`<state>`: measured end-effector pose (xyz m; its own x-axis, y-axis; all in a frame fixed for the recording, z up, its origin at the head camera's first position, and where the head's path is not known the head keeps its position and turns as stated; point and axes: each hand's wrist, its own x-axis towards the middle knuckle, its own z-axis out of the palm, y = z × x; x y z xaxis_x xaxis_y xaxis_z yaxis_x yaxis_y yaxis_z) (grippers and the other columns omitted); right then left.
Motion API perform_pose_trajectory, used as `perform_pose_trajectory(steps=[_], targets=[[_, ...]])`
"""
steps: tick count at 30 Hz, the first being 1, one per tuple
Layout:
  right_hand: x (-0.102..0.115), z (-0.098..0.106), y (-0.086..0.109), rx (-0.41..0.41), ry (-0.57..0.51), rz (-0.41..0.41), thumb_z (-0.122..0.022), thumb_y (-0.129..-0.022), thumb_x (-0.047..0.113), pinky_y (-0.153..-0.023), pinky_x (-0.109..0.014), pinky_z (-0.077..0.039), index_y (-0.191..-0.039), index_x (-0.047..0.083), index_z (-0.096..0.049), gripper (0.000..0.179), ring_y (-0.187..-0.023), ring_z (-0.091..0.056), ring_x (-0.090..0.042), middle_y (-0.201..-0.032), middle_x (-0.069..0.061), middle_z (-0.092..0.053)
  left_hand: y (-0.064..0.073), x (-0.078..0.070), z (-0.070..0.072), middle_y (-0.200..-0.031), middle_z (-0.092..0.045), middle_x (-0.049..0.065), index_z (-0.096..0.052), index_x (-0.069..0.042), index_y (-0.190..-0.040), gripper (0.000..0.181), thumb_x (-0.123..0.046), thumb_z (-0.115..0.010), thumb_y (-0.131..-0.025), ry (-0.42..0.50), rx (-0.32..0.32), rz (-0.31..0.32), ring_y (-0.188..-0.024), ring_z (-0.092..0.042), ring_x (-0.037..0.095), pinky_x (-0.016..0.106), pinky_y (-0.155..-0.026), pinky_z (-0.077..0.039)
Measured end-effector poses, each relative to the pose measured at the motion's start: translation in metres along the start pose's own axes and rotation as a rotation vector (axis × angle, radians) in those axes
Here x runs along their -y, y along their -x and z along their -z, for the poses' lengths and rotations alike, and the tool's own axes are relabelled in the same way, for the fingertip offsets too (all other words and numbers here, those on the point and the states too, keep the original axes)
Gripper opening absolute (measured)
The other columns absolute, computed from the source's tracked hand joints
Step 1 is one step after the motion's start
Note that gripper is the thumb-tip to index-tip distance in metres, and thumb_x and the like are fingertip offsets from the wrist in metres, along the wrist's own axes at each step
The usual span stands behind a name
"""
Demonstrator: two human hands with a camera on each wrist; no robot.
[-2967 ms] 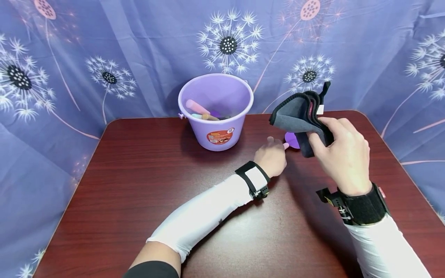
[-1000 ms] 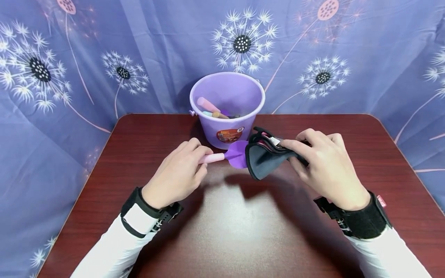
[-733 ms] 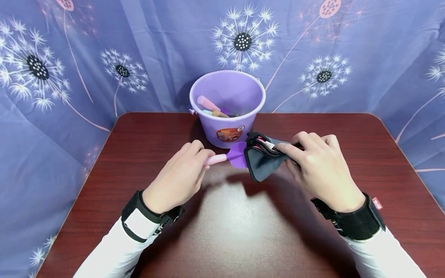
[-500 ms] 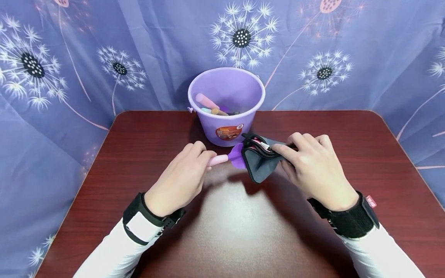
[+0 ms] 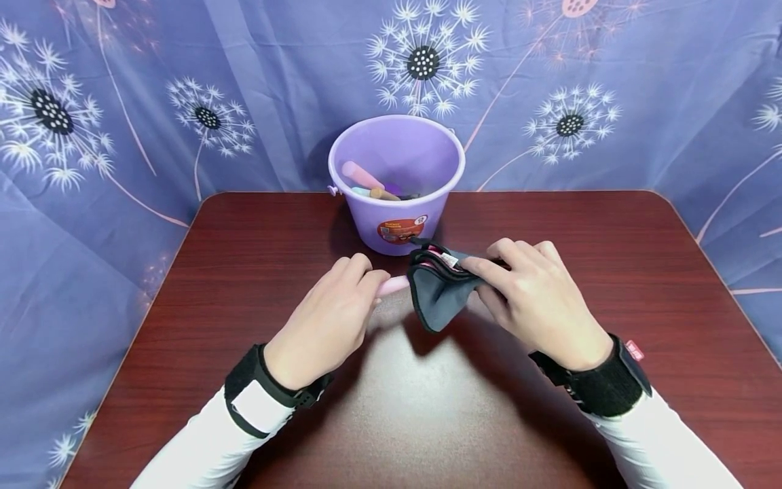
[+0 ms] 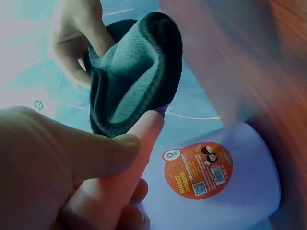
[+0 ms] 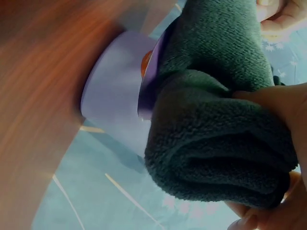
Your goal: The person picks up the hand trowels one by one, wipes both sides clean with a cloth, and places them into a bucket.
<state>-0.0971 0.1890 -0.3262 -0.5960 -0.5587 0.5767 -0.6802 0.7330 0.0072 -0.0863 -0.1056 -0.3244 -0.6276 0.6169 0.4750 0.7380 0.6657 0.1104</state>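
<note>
My left hand [image 5: 330,322] grips the pink handle [image 5: 394,285] of a small purple shovel. Thumb and fingers wrap around that handle in the left wrist view. A folded dark grey cloth with black edging [image 5: 441,299], pinched by my right hand [image 5: 537,302], lies over the shovel's blade. In the head view the blade is hidden behind the cloth; the right wrist view shows part of the purple blade [image 7: 149,91] beside the fabric. Both things are held above the table.
A purple bucket [image 5: 360,217] with an orange label stands at the table's back edge, just beyond the cloth. Inside it lie a pink handle [image 5: 362,175], a tan piece [image 5: 383,195] and other items. The dark red wooden table [image 5: 244,272] meets a blue dandelion-print curtain [image 5: 293,88].
Earlier my left hand reached for the shovel at the right and brought it left. Since then the cloth has slid leftward over the blade up to the handle, the left hand shifting slightly right.
</note>
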Motion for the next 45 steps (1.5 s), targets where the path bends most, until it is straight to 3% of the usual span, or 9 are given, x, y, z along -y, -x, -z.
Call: perform_pose_trajectory(steps=[8, 13, 20, 28, 34, 38, 45], targets=[[0.0, -0.003, 0.001, -0.04, -0.135, -0.003, -0.071, -0.085, 0.016, -0.069, -0.041, -0.034, -0.118, 0.017, -0.071, 0.033, -0.082, -0.055, -0.018, -0.099, -0.002, -0.059, -0.003, -0.005, 0.002, -0.081, -0.039, 0.002, -0.064, -0.004, -0.092, 0.016, -0.016, -0.058, -0.1, 0.063, -0.062, -0.019, -0.071, -0.039, 0.021, 0.029, -0.063, -0.035], [-0.001, -0.006, 0.001, -0.074, -0.181, -0.016, -0.067, -0.086, 0.014, -0.069, -0.04, -0.034, -0.118, 0.015, -0.07, 0.032, -0.088, -0.056, -0.018, -0.102, -0.004, -0.06, -0.003, -0.006, 0.003, -0.081, -0.04, 0.003, -0.064, -0.003, -0.093, 0.016, -0.015, -0.057, -0.1, 0.073, -0.079, -0.029, -0.071, -0.039, 0.021, 0.029, -0.064, -0.036], [0.004, -0.01, 0.001, -0.172, -0.252, -0.094, -0.064, -0.087, 0.01, -0.065, -0.036, -0.039, -0.118, 0.01, -0.07, 0.031, -0.079, -0.055, -0.014, -0.103, -0.003, -0.063, -0.002, -0.006, 0.004, -0.087, -0.044, 0.005, -0.063, 0.0, -0.104, 0.018, -0.016, -0.054, -0.102, 0.066, -0.071, -0.012, -0.076, -0.043, 0.023, 0.03, -0.067, -0.038], [0.015, -0.015, 0.001, -0.253, -0.355, -0.21, -0.064, -0.087, 0.007, -0.074, -0.021, -0.043, -0.118, 0.007, -0.07, 0.031, -0.086, -0.057, -0.009, -0.103, 0.0, -0.063, -0.002, -0.007, 0.002, -0.092, -0.046, 0.006, -0.062, 0.002, -0.11, 0.016, -0.01, -0.057, -0.1, 0.066, -0.063, 0.006, -0.082, -0.045, 0.024, 0.031, -0.072, -0.04], [0.015, -0.017, 0.001, -0.293, -0.269, -0.248, -0.066, -0.088, 0.012, -0.069, -0.033, -0.046, -0.116, 0.008, -0.071, 0.029, -0.082, -0.058, -0.016, -0.101, -0.004, -0.064, -0.001, -0.007, 0.001, -0.092, -0.046, 0.006, -0.061, 0.001, -0.11, 0.02, -0.015, -0.053, -0.103, 0.065, -0.055, 0.011, -0.082, -0.045, 0.024, 0.031, -0.071, -0.04], [0.011, -0.015, 0.001, -0.315, -0.192, -0.265, -0.066, -0.087, 0.015, -0.062, -0.041, -0.041, -0.115, 0.009, -0.072, 0.029, -0.076, -0.056, -0.022, -0.098, -0.006, -0.064, -0.001, -0.007, 0.001, -0.091, -0.045, 0.006, -0.061, 0.001, -0.112, 0.028, -0.022, -0.048, -0.106, 0.072, -0.065, 0.007, -0.08, -0.043, 0.024, 0.031, -0.07, -0.04], [0.005, -0.012, 0.002, -0.325, -0.132, -0.298, -0.066, -0.087, 0.016, -0.06, -0.043, -0.038, -0.115, 0.01, -0.072, 0.029, -0.072, -0.054, -0.025, -0.097, -0.007, -0.063, 0.0, -0.005, 0.005, -0.092, -0.045, 0.006, -0.061, 0.001, -0.114, 0.024, -0.019, -0.054, -0.102, 0.071, -0.064, 0.031, -0.08, -0.043, 0.023, 0.032, -0.071, -0.04]])
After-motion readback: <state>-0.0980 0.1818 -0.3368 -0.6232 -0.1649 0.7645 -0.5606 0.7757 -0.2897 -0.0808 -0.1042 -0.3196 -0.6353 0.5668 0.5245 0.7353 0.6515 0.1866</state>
